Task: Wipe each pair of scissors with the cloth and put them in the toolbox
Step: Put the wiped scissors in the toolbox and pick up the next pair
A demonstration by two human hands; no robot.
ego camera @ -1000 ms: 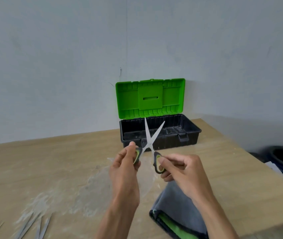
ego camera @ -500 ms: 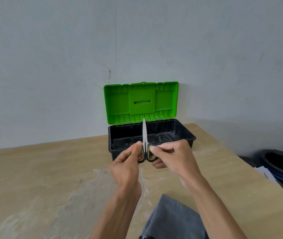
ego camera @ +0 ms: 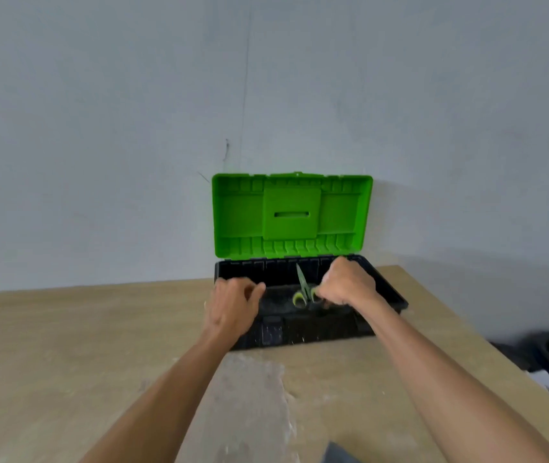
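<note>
Right hand point(ego camera: 346, 285) is curled round one handle loop of the scissors point(ego camera: 302, 290), holding them down inside the toolbox point(ego camera: 300, 332), roughly mid-box. Only one pair in view: slim metal blades closed together, chunky yellow-green and dark handles. Long axis runs front to back, tips pointing away toward the lid point(ego camera: 291, 215), leaning a touch left. Left hand point(ego camera: 233, 305) hangs over the box's left front corner, fingers loosely curled, nothing in it, kinda blurry. One box: black ribbed plastic tub, bright green moulded lid standing upright by the wall. Pale wooden table point(ego camera: 66, 345) has a whitish dusty smear, and one grey cloth point(ego camera: 336, 455) corner shows at the bottom edge.
</note>
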